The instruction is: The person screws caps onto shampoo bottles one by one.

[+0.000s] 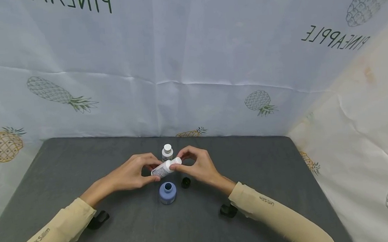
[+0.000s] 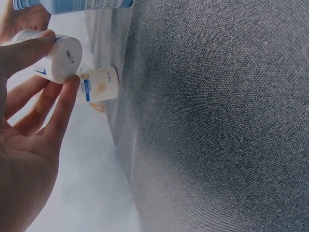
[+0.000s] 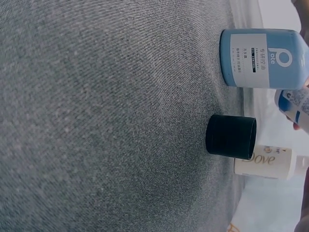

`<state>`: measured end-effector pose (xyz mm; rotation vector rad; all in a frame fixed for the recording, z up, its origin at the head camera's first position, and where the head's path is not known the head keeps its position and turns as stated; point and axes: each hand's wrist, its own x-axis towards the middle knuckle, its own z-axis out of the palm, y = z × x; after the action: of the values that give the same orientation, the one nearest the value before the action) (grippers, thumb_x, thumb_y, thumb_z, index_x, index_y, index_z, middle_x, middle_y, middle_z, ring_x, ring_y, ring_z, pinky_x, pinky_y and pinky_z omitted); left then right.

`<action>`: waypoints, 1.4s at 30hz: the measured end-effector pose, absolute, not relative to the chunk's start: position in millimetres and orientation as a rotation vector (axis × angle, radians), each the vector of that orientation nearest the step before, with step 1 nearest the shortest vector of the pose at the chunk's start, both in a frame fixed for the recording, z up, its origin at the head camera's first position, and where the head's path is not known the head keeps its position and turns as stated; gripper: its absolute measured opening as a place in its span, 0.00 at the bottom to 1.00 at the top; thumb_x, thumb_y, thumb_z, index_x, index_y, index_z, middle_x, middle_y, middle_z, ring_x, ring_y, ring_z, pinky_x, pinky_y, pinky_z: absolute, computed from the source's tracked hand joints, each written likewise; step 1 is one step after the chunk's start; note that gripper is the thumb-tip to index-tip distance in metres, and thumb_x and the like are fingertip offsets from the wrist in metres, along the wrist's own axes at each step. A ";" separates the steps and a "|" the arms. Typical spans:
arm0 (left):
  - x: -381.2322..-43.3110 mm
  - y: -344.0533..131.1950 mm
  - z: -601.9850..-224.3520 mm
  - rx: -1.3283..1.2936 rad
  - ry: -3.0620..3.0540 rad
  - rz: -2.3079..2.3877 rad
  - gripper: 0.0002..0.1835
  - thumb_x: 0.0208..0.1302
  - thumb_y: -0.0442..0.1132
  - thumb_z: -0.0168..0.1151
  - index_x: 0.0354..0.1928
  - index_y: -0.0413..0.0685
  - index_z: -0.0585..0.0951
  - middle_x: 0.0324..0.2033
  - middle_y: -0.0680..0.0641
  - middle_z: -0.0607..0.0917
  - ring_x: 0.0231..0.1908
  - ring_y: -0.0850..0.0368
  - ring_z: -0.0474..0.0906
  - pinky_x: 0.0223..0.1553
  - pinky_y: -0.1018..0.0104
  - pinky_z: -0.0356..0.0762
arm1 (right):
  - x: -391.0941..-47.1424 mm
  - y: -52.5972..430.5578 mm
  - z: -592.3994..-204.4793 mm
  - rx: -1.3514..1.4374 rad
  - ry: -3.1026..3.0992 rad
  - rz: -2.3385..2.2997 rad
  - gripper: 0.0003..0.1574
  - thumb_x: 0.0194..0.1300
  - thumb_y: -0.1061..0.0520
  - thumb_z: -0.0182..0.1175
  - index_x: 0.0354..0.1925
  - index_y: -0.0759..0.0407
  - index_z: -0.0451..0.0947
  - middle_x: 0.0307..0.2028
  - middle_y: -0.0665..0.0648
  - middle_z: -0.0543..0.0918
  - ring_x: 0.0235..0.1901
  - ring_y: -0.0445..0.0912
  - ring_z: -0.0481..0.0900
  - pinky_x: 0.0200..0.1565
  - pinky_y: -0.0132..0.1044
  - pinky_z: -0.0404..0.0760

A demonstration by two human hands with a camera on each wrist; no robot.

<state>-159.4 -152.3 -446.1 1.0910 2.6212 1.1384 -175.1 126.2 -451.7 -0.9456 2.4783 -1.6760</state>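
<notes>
Above the table, my left hand [image 1: 134, 173] grips a small white bottle [image 1: 161, 170] with a patterned label, thumb on one side and fingers on the other. The bottle is tilted, its flat white base [image 2: 67, 59] facing the left wrist camera. At its upper end my right hand [image 1: 199, 166] pinches the white cap [image 1: 176, 161] between thumb and fingers; whether the cap is loose cannot be seen. Just in front stands an uncapped blue bottle [image 1: 167, 193], its neck open. Beside it a black cap [image 3: 231, 137] rests on the table.
Behind the held bottle, a white Dove bottle [image 1: 167, 152] stands upright with its cap on. Black objects [image 1: 98, 220] sit by both sleeves. A dark grey cloth covers the table [image 1: 127, 232], and a pineapple-print curtain [image 1: 188, 53] hangs along the back edge.
</notes>
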 end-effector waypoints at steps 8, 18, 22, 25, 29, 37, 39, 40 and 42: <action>-157.6 -152.9 -447.7 1.083 2.631 1.140 0.18 0.67 0.38 0.78 0.58 0.45 0.89 0.47 0.51 0.89 0.44 0.62 0.87 0.48 0.54 0.92 | -175.2 129.5 -450.5 -1.013 2.405 -1.712 0.23 0.62 0.64 0.80 0.54 0.62 0.85 0.51 0.64 0.90 0.53 0.54 0.90 0.62 0.51 0.89; -157.5 -153.5 -449.2 1.062 2.632 1.145 0.18 0.67 0.40 0.79 0.57 0.47 0.89 0.47 0.52 0.89 0.44 0.62 0.87 0.48 0.55 0.91 | -181.4 142.3 -443.1 -1.223 2.136 -1.744 0.24 0.71 0.72 0.67 0.64 0.71 0.80 0.62 0.73 0.85 0.65 0.60 0.85 0.69 0.51 0.85; -158.1 -153.6 -448.7 1.063 2.632 1.148 0.18 0.67 0.39 0.79 0.57 0.47 0.89 0.47 0.52 0.89 0.45 0.62 0.87 0.48 0.54 0.91 | -181.6 140.3 -445.2 -1.223 2.147 -1.705 0.21 0.73 0.70 0.67 0.62 0.69 0.81 0.60 0.72 0.86 0.64 0.53 0.86 0.69 0.45 0.86; -158.2 -153.8 -448.1 1.074 2.630 1.152 0.18 0.67 0.39 0.78 0.58 0.47 0.89 0.47 0.52 0.89 0.45 0.62 0.87 0.48 0.54 0.91 | -180.5 137.7 -446.1 -1.199 2.166 -1.717 0.20 0.72 0.70 0.68 0.60 0.69 0.82 0.58 0.71 0.87 0.62 0.52 0.87 0.67 0.44 0.87; -158.3 -153.2 -447.6 1.080 2.636 1.158 0.18 0.67 0.39 0.79 0.57 0.47 0.90 0.47 0.52 0.89 0.45 0.62 0.86 0.47 0.54 0.91 | -178.7 136.0 -445.5 -1.142 2.197 -1.732 0.20 0.71 0.69 0.70 0.59 0.68 0.83 0.57 0.70 0.88 0.59 0.46 0.88 0.65 0.43 0.88; -158.9 -152.6 -447.0 1.068 2.636 1.149 0.18 0.67 0.39 0.79 0.58 0.46 0.89 0.47 0.52 0.89 0.44 0.62 0.86 0.47 0.55 0.91 | -176.2 132.7 -446.5 -1.019 2.276 -1.758 0.19 0.67 0.69 0.74 0.55 0.67 0.84 0.53 0.69 0.89 0.51 0.42 0.89 0.60 0.45 0.91; -158.7 -152.8 -447.3 1.070 2.637 1.153 0.18 0.67 0.39 0.79 0.57 0.46 0.89 0.47 0.51 0.89 0.44 0.62 0.86 0.46 0.56 0.91 | -175.8 131.3 -447.3 -0.988 2.298 -1.759 0.18 0.66 0.68 0.74 0.54 0.67 0.85 0.52 0.69 0.89 0.50 0.42 0.89 0.59 0.51 0.91; -158.6 -152.9 -447.4 1.069 2.637 1.156 0.18 0.67 0.39 0.79 0.57 0.46 0.89 0.46 0.51 0.89 0.44 0.62 0.86 0.46 0.56 0.91 | -175.5 130.5 -447.6 -0.974 2.308 -1.758 0.18 0.66 0.68 0.75 0.53 0.66 0.85 0.51 0.68 0.89 0.49 0.41 0.89 0.59 0.54 0.91; -158.3 -153.1 -447.7 1.068 2.639 1.159 0.18 0.66 0.38 0.79 0.57 0.45 0.89 0.46 0.51 0.89 0.44 0.62 0.87 0.47 0.55 0.91 | -175.0 129.1 -447.7 -0.942 2.322 -1.759 0.17 0.65 0.68 0.75 0.52 0.66 0.85 0.50 0.68 0.89 0.48 0.40 0.89 0.59 0.58 0.89</action>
<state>-158.3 -153.1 -447.7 1.0678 2.6387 1.1595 -175.0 129.1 -447.7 -0.9422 2.3220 -1.7593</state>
